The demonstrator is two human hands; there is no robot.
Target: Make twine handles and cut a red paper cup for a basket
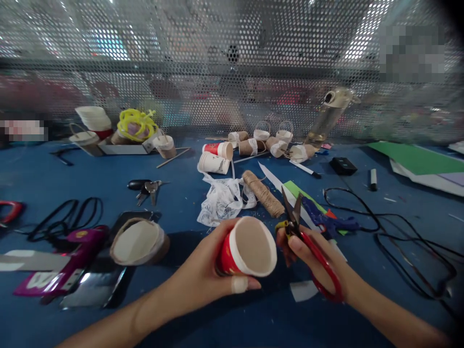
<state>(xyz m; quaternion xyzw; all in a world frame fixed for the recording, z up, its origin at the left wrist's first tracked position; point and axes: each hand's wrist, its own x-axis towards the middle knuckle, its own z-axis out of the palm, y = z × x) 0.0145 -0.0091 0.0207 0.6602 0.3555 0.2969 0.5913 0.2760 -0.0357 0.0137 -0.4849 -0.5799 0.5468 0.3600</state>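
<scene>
In the middle of the head view, my left hand (213, 263) is wrapped round a red and white paper cup (232, 253), its mouth tilted toward me. A pale bandage covers part of the thumb. My right hand (311, 249) grips a pair of scissors (326, 270) with red handles, the blades pointing up and slightly parted, just right of the cup and apart from it. A small white paper scrap (303, 291) lies below that hand. Beyond the hands are white lace (221, 198) and a roll of brown twine (263, 193).
Left stand a twine-rimmed cup (139, 241), a purple tool (78, 261) and keys (150, 188). Several small twine-covered baskets (277, 146) line the back before a perforated metal screen (217, 87). On the right are a blue glue gun (333, 222), black cable (402, 220) and green sheets (416, 158).
</scene>
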